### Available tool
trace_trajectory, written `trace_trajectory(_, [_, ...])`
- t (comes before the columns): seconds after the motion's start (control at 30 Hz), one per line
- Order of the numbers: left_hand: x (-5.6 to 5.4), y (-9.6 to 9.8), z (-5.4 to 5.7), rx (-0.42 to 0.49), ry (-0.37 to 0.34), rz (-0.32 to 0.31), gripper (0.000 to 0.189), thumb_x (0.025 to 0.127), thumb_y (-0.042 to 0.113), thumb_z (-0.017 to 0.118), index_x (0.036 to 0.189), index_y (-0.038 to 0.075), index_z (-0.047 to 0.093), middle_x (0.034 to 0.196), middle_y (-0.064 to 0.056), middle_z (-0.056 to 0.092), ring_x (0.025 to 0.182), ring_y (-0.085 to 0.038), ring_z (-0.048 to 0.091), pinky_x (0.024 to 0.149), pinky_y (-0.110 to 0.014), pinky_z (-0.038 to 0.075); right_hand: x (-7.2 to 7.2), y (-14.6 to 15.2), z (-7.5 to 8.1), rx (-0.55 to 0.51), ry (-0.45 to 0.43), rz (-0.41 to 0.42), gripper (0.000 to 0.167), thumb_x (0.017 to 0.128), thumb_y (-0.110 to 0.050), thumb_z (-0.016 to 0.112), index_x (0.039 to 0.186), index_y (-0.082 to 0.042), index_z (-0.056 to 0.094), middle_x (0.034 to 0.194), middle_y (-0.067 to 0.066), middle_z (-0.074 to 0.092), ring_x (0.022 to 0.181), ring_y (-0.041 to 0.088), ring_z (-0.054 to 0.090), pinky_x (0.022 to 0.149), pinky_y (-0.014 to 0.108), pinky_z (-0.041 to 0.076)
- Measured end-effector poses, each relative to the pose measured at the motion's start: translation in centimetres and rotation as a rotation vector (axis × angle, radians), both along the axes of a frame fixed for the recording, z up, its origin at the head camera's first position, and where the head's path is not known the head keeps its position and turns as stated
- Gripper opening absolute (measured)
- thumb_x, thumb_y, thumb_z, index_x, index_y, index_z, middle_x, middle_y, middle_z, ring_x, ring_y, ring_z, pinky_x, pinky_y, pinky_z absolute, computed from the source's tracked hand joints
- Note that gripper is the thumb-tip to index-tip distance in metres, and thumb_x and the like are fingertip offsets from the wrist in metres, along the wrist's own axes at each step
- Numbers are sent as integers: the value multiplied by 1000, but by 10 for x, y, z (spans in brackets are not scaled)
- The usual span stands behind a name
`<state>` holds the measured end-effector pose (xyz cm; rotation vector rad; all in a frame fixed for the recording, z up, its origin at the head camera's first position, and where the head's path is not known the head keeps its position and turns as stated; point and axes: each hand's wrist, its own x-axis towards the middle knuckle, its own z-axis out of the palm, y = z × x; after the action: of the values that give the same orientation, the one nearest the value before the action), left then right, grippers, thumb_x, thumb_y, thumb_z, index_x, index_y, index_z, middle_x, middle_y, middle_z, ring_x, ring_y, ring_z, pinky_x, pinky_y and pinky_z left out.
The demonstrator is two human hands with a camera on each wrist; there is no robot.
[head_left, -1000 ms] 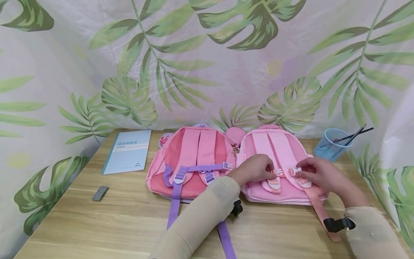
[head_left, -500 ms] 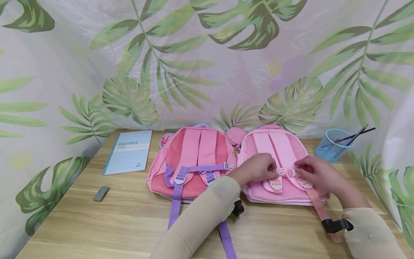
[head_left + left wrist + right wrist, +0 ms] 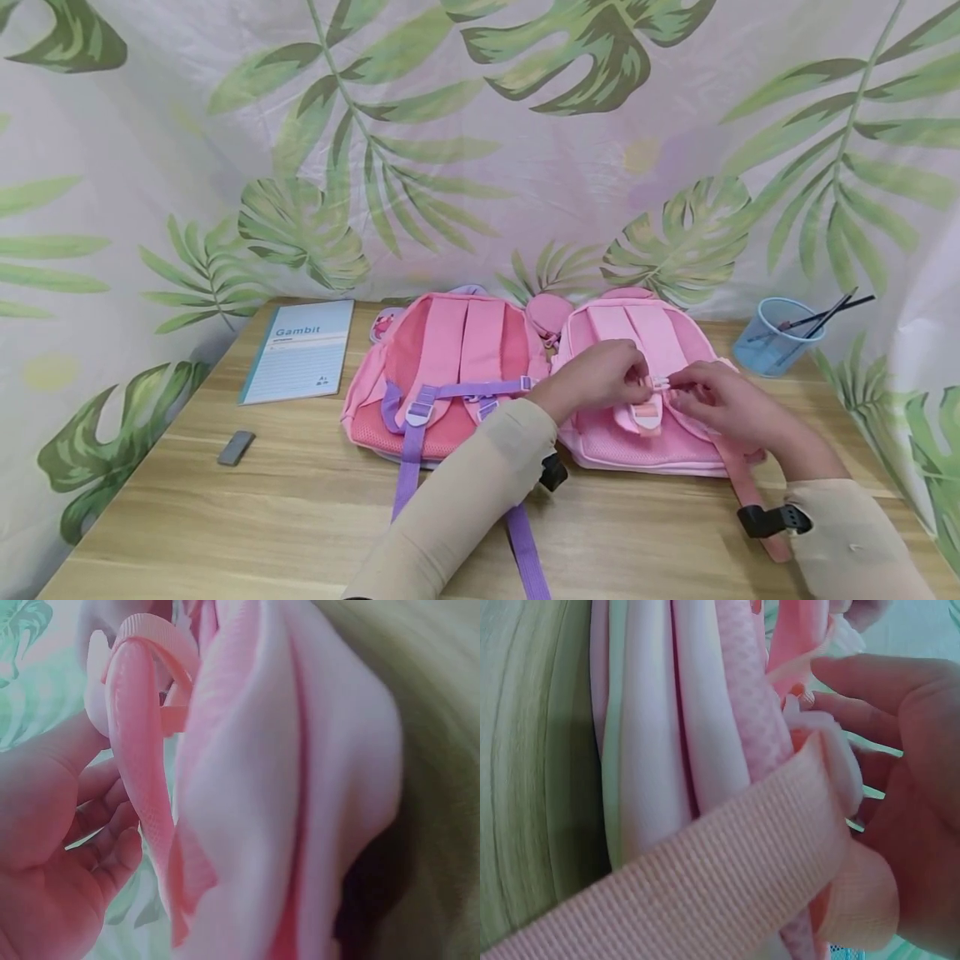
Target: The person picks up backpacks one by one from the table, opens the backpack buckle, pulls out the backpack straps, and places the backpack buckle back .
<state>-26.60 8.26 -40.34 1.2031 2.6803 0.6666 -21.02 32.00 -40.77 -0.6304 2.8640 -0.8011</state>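
A light pink backpack (image 3: pixel 600 442) lies on the table, shoulder straps up. Over its straps, both hands meet at a small white buckle (image 3: pixel 660 383) on the chest strap. My left hand (image 3: pixel 603 375) pinches the buckle's left half, and my right hand (image 3: pixel 723 404) pinches the right half. The halves stand end to end between the fingertips; whether they are joined I cannot tell. In the left wrist view a padded shoulder strap (image 3: pixel 139 727) rises beside the left fingers. Peach webbing (image 3: pixel 705 862) crosses the right wrist view below the right hand.
Left of it lies a coral-pink backpack (image 3: pixel 397 429) with a purple chest strap (image 3: pixel 476 389). A blue notebook (image 3: pixel 300 354), a grey eraser (image 3: pixel 236 447) and a blue mesh pen cup (image 3: pixel 772 342) with pens are on the wooden table (image 3: pixel 262 517). A leaf-print cloth (image 3: pixel 450 167) hangs behind.
The buckle's halves, apart one second ago, now meet end to end. My right hand has moved left with its half, and my left hand has risen slightly.
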Motion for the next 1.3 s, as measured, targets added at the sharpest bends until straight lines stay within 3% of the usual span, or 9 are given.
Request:
trace_trajectory(0.1, [-2, -1, 2, 9, 7, -10, 20, 100, 28, 77, 109, 11, 79, 98, 3, 66, 88, -6, 57, 79, -13, 44, -2, -2, -3, -7, 17, 21, 29, 100, -21, 78, 125, -6, 75, 113, 3, 73, 102, 19, 58, 86, 31, 53])
trace_trajectory(0.37, [-5, -5, 6, 42, -5, -23, 20, 101, 27, 76, 111, 9, 78, 103, 1, 71, 92, -6, 60, 84, -12, 46, -5, -8, -7, -32, 56, 29, 10, 100, -15, 78, 110, -13, 76, 102, -2, 68, 94, 13, 58, 81, 27, 52])
trace_trajectory(0.63, [-8, -6, 4, 97, -58, -28, 22, 103, 28, 75, 113, 8, 76, 100, 1, 72, 89, -6, 59, 82, -12, 46, -2, -13, -2, -65, -93, -87, 27, 104, -19, 72, 128, -6, 73, 116, 7, 75, 106, 23, 65, 88, 23, 54])
trace_trajectory(0.87, [-7, -6, 4, 128, -70, 2, 23, 103, 32, 76, 112, 11, 76, 98, 5, 70, 89, -3, 59, 81, -11, 45, -3, -13, 0, -140, -124, -110, 34, 106, -19, 69, 135, 0, 69, 127, 16, 74, 113, 27, 67, 87, 16, 55])
trace_trajectory(1.03, [-7, -6, 7, 201, -72, 22, 22, 103, 31, 76, 112, 11, 78, 98, 4, 72, 90, -3, 60, 81, -10, 45, -2, -9, 4, -230, -122, -120, 36, 108, -17, 66, 137, 6, 66, 129, 23, 72, 109, 24, 68, 81, 21, 60])
trace_trajectory(1.17, [-8, -6, 9, 226, -105, 34, 22, 103, 29, 76, 113, 10, 78, 99, 3, 72, 90, -4, 60, 80, -10, 46, -2, -3, 4, -287, -63, -148, 32, 108, -16, 66, 132, 6, 68, 121, 16, 74, 101, 6, 65, 81, 19, 57])
trace_trajectory(1.3, [-9, -7, 6, 236, -119, 28, 22, 103, 28, 77, 112, 9, 77, 97, 2, 70, 88, -4, 59, 80, -11, 46, -2, 0, 4, -400, -44, -156, 27, 109, -13, 64, 127, 8, 66, 108, -4, 76, 96, -1, 66, 83, 14, 55])
